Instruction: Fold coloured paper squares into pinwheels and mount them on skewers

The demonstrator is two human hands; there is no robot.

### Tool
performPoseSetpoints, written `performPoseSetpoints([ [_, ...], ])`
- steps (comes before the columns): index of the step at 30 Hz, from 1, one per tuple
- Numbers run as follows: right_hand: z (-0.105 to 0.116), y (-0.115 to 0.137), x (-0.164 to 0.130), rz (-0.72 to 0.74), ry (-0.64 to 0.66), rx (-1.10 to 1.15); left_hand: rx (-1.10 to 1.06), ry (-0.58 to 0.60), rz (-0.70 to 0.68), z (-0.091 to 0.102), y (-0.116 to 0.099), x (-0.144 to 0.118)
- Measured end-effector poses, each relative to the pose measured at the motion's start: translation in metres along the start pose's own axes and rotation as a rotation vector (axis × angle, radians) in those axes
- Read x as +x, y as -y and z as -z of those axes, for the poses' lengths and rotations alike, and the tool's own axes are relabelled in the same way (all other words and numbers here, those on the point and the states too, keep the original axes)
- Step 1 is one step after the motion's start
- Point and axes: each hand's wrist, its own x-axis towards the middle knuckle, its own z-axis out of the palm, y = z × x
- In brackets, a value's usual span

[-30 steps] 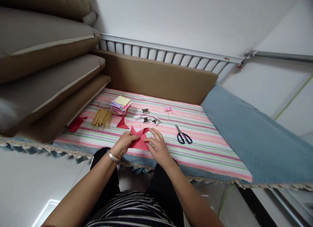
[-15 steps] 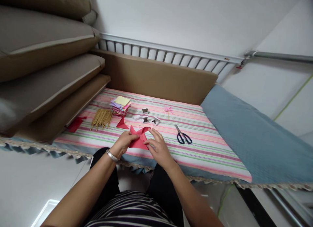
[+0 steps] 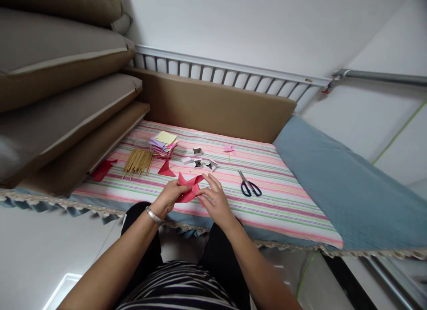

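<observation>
Plainly, the red paper (image 3: pixel 192 183) sits between the hands (image 3: pixel 169 196), held by both

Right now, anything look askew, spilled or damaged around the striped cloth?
No spill or damage stands out. Slightly askew: the paper stack has uneven edges, and the sticks lie at mixed angles. The held red paper bends, but that reads as folding, not damage.

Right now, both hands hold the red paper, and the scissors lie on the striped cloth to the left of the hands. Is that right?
Not quite: the scissors lie to the right of the hands, as the head view shows. They do lie on the striped cloth, and left hand and right hand both hold the red paper.
</observation>
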Motion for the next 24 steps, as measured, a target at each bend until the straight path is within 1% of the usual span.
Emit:
performPoseSetpoints([
  [4, -0.004, 0.004, 0.004, -0.065, -0.055, -0.025, 0.0, 0.024, -0.005, -0.007, -0.003, -0.005],
  [8, -0.007, 0.006, 0.007, -0.128, -0.088, -0.052, -0.004, 0.037, 0.009, -0.01, -0.002, -0.005],
  [15, -0.009, 0.007, 0.011, -0.184, -0.07, -0.101, 0.002, 0.07, 0.015, -0.009, 0.003, -0.002],
  [24, -0.012, 0.005, 0.015, -0.239, -0.042, -0.132, -0.098, 0.096, 0.049, -0.007, 0.002, -0.002],
])
